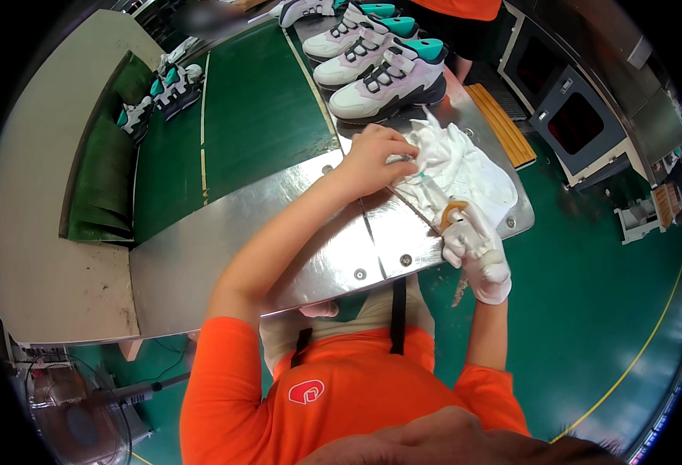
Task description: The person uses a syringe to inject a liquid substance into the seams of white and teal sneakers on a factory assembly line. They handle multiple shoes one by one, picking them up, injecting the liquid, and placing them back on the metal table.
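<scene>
My bare left hand (377, 160) is at the metal table end, its fingers curled in a pinch at the left edge of a crumpled white cloth (473, 172). What lies between these fingertips is too small to make out. My right hand (476, 252), in a white glove, is closed at the cloth's near edge. A tan, ring-like piece (453, 213) shows at its fingers, with a pale slim part beyond it; I cannot tell what this object is. Just past my left hand stands a white and lilac sneaker (387, 84) with a black sole and a teal insert.
Several similar sneakers (345, 35) line up behind it. A green conveyor belt (259, 101) runs at left, carrying dark-and-white shoes (176, 89) beside a green flap (102, 170). A grey cabinet (569, 116) stands at right, a fan (81, 418) at lower left. Another person in orange (465, 6) stands at the far side.
</scene>
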Available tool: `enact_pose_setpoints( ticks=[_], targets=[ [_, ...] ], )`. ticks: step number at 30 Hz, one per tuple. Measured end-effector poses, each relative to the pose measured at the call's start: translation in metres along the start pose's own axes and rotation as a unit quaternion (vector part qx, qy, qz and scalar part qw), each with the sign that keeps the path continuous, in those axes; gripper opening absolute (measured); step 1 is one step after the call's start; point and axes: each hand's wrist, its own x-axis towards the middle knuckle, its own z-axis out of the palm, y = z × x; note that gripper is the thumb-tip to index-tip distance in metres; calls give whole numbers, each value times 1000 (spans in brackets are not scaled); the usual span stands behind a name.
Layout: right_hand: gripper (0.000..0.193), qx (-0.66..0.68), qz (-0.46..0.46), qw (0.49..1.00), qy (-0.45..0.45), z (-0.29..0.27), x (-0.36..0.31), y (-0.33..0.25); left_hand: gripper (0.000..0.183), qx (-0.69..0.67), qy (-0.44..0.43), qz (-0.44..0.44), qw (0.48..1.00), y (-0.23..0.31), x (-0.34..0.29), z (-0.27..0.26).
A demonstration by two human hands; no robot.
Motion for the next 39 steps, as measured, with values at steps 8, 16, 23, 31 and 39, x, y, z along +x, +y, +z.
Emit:
enact_pose_setpoints(
  ticks=[8, 16, 23, 31, 39],
  targets=[
    [107, 134, -51, 990, 15, -15, -1, 7, 14, 104, -37, 83, 990, 21, 7, 0],
    [65, 185, -88, 976, -75, -28, -21, 20, 13, 169, -12, 77, 982, 30, 7, 6],
    [58, 245, -103, 962, -67, -21, -32, 22, 20, 105, -13, -2, 994, 24, 3, 15],
    [34, 248, -159, 952, -88, -21, -10, 34, 17, 41, -27, -6, 999, 21, -1, 5],
    [34, 276, -135, 948, -84, -13, -20, 27, 10, 131, -56, -42, 989, 43, 4, 8]
  ],
)
